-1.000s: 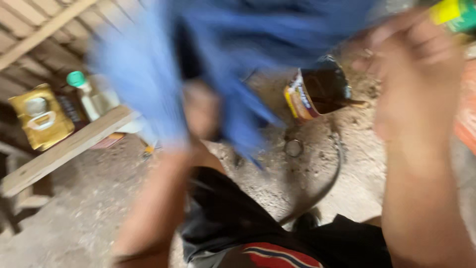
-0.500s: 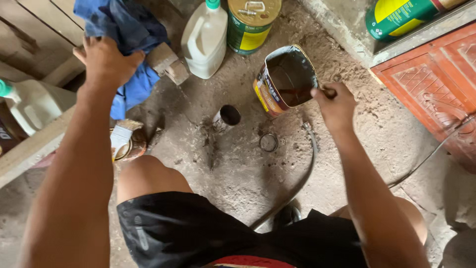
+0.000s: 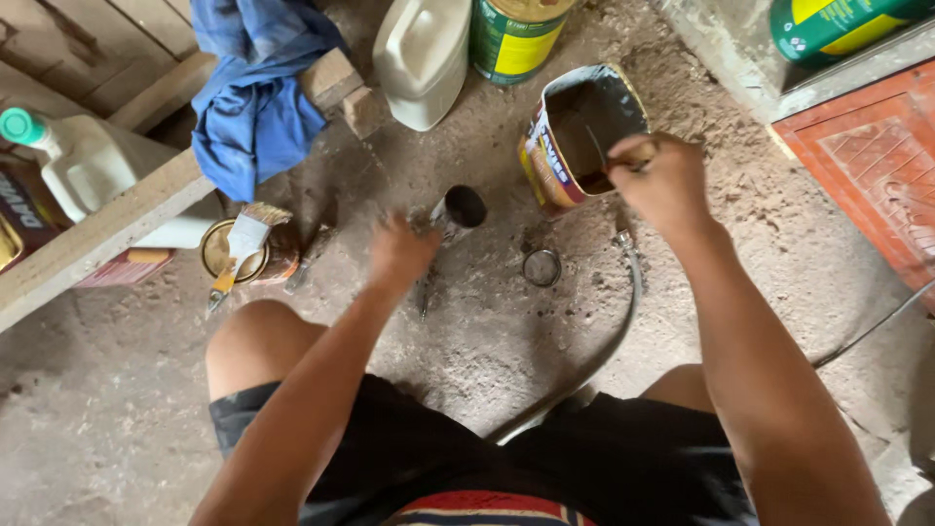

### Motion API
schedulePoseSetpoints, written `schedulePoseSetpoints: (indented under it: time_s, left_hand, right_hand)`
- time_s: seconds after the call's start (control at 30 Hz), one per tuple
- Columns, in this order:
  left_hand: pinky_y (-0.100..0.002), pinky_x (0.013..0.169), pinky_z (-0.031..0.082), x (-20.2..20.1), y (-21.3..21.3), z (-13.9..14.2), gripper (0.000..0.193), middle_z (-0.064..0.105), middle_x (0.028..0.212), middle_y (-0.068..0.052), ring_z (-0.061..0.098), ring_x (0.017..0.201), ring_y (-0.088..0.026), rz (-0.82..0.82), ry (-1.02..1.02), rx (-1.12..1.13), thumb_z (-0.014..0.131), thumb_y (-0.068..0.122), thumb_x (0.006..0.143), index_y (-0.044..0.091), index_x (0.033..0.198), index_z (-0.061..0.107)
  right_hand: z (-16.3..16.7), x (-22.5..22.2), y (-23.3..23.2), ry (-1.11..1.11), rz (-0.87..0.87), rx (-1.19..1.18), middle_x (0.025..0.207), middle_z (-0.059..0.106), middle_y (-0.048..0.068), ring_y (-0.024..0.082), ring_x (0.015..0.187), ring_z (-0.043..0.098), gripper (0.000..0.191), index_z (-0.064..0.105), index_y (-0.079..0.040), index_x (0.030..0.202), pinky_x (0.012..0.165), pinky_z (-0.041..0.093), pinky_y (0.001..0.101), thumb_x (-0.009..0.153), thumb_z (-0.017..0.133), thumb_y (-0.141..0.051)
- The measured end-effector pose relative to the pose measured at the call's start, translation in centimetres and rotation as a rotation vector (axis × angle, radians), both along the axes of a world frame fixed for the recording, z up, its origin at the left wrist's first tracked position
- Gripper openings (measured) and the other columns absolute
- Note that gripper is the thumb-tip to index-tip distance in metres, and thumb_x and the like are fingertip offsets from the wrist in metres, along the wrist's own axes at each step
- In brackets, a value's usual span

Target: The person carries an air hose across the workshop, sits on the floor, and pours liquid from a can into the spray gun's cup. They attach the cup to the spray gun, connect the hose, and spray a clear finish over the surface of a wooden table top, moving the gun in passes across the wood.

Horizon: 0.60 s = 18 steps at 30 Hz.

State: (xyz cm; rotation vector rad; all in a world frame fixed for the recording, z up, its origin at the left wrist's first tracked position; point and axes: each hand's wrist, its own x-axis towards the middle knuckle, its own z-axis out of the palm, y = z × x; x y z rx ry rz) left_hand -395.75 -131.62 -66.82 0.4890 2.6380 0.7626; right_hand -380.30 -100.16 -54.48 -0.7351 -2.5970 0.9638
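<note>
the open paint tin sits tilted on the dusty concrete floor, dark paint inside. the right hand is closed around a thin stick dipped in it, so stirring looks to be the step in hand. the left hand, blurred, reaches toward a small dark cup; its grip cannot be told. closing on the cup seems to call for a steadier hand.

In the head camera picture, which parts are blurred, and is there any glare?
Head view: the left hand is smeared by motion blur; the right hand at the open paint can is fairly sharp; light is soft and even, with no strong glare on the concrete floor.
</note>
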Motion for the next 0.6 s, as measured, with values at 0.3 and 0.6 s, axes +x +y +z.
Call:
schedulePoseSetpoints:
  time_s: [0.3, 0.6]
  left_hand:
    - [-0.042, 0.097, 0.055, 0.8, 1.6, -7.4, 0.091, 0.062, 0.131, -0.029, 0.063, 0.12, -0.038, 0.359, -0.492, -0.072, 0.082, 0.052, 0.078, -0.011, 0.134, 0.049]
    - [-0.042, 0.076, 0.056, 1.0, 3.3, -8.1, 0.045, 0.072, 0.105, -0.022, 0.07, 0.092, -0.032, 0.291, -0.546, -0.117, 0.062, 0.033, 0.094, -0.005, 0.117, 0.067]
  right_hand:
    - [0.2, 2.0, 0.9, 0.039, 0.052, -0.286, 0.114, 0.07, 0.007, 0.016, 0.103, 0.071, 0.023, 0.075, -0.013, 0.115, 0.088, 0.057, 0.0278, 0.093, 0.076, -0.005]
    - [-0.4, 2.6, 0.4, -0.309, 0.094, -0.179, 0.117, 0.065, 0.003, 0.019, 0.106, 0.067, 0.028, 0.076, -0.022, 0.118, 0.094, 0.052, 0.0281, 0.091, 0.077, -0.016]
